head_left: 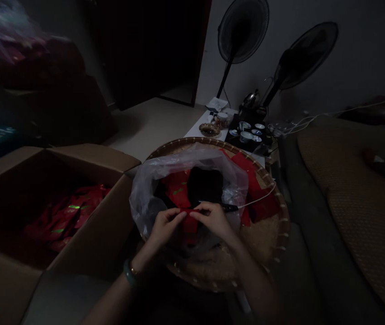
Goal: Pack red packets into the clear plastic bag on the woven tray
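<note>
My left hand and my right hand pinch the top edge of a small red packet between thumbs and fingers, side by side. The packet hangs down below the fingertips. Behind it lies a clear plastic bag, its mouth spread open around a dark mass I cannot make out and another red packet. Beside my right hand is a black handle-like thing with a white cord. Bag and packets rest on a round woven bamboo tray, with flat red packets on its right side.
An open cardboard box holding many red packets stands at the left. Beyond the tray, a low table carries a tea tray with cups. Two fans stand behind. At the right is a seat with a woven mat.
</note>
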`<state>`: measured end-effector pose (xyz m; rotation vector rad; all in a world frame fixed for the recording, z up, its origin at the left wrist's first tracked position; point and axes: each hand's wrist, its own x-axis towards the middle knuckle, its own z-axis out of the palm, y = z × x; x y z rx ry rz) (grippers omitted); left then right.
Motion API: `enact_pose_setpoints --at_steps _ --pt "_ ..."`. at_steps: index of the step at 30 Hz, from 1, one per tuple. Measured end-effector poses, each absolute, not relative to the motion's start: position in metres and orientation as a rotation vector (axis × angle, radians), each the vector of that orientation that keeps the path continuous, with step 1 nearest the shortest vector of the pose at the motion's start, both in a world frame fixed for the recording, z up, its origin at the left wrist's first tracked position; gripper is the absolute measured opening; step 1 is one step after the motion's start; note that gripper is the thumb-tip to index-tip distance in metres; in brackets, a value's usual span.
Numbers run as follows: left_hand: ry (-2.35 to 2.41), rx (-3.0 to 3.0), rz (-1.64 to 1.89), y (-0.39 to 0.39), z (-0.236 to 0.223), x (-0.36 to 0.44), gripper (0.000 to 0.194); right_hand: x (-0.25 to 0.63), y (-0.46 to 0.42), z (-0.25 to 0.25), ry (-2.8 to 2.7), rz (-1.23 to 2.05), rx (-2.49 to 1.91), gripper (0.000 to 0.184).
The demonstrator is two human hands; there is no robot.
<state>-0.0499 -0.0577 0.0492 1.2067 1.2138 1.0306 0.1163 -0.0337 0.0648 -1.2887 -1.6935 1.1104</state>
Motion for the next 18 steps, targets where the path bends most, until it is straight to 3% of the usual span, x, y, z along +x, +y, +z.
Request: enact_pose_setpoints --at_steps 7,18 --pt "1.214 1.06 0.964 -0.053 0.044 -0.047 0.032 0.112 -0.031 0.052 -1.436 1.397 -1.312 0.023" --pt "1.309 1.161 0.978 -0.05 0.033 -0.049 0.028 0.117 -0.023 0.042 -1.543 1.389 -1.376 0.019"
